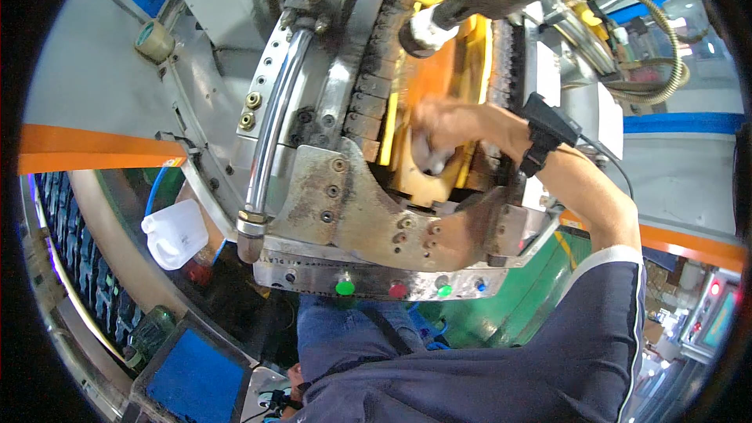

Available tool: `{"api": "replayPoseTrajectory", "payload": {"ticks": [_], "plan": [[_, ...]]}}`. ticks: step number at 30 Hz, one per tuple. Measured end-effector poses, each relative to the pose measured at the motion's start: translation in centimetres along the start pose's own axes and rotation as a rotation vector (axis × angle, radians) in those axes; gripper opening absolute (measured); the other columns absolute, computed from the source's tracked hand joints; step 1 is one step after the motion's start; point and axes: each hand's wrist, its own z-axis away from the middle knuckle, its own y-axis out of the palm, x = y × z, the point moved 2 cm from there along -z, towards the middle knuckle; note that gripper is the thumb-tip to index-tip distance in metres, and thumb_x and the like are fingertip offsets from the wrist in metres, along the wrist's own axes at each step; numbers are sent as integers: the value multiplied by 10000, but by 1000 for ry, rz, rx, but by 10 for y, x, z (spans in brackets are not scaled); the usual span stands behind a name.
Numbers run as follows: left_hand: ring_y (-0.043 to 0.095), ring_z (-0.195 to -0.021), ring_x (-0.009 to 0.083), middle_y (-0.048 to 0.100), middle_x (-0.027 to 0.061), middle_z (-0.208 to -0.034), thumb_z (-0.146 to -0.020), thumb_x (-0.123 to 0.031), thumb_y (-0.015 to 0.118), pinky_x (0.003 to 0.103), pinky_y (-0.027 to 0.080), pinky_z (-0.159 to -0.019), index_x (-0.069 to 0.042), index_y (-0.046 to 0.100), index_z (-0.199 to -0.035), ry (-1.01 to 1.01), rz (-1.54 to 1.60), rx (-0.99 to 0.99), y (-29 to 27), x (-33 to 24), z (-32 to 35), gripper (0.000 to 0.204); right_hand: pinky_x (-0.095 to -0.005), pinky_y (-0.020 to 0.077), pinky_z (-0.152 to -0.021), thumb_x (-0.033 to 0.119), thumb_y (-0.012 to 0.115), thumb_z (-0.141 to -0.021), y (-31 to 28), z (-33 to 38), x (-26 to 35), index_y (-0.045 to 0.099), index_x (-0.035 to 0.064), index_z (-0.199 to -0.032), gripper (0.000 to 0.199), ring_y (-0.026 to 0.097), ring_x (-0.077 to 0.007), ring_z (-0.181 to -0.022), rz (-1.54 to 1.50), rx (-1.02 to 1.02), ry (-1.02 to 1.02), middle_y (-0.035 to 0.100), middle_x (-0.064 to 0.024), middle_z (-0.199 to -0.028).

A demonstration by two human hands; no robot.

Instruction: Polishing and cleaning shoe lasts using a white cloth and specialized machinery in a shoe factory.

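Head view: the right hand (439, 127) reaches into the opening of a big metal machine (345, 204), down among orange-yellow parts (439, 70). Its fingers are curled around something pale, perhaps a cloth (433, 158), pressed against the yellow piece at the bottom of the cavity; the hand is blurred, so the grip cannot be told for sure. A black strap (540, 135) with a cable sits on that wrist, and the forearm runs back to a dark blue sleeve with a white edge at the lower right. The left hand is not in view.

A rusty, bolted plate (337, 200) forms the front lip of the opening, just below the hand. Under it runs a bright metal strip with buttons: a green button (345, 287), a red button (398, 291), and a smaller green one beside it. A polished curved bar (274, 117) stands to the left of the cavity. Above the hand hangs a cylinder (427, 27) with a yellow collar.

Well to the left, low down, a white plastic jug (174, 233) lies near a blue hose. A tape roll (154, 40) rests on the grey housing at the upper left. A blue-topped box (196, 380) sits at the lower left.
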Motion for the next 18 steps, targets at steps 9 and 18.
{"api": "replayPoseTrajectory", "payload": {"ticks": [9, 18], "plan": [[650, -759, 206, 702, 74, -865, -880, -184, 619, 330, 534, -779, 26, 683, -1045, 158, -846, -353, 36, -40, 8, 274, -395, 571, -711, 338, 738, -795, -80, 39, -107, 737, 92, -985, 311, 699, -252, -766, 477, -810, 152, 713, -131, -830], [651, -781, 211, 701, 76, -880, -908, -174, 567, 362, 526, -812, 7, 699, -952, 2, -477, -158, -9, -23, -7, 229, -346, 579, -718, 64, 711, -718, -42, 91, -29, 755, 130, -945, 240, 723, -223, -783, 208, -495, -74, 735, -88, -840]]}}
